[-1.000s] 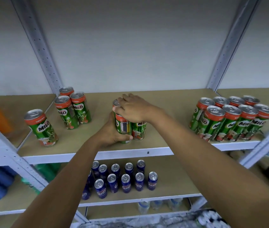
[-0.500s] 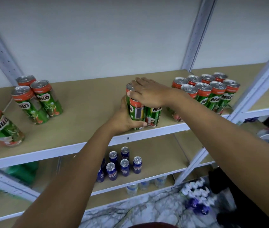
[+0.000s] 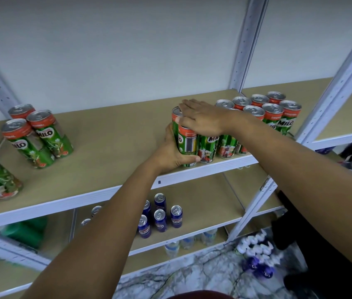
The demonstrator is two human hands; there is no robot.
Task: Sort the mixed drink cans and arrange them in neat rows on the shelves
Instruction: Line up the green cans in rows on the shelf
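Cans [image 3: 187, 143] stand at the shelf's [image 3: 110, 137] front edge, beside the right group [image 3: 274, 114]. Left hand [image 3: 172, 152] grips one can; right hand [image 3: 203, 120] lies flat on their tops.

Both forearms are bare with no sleeves, and a dark red garment [image 3: 201, 295] shows at the bottom edge.

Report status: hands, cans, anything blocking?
Left hand grips the Milo cans from the side; right hand flat across their tops. Cans beside the right-hand group. Nothing blocking.
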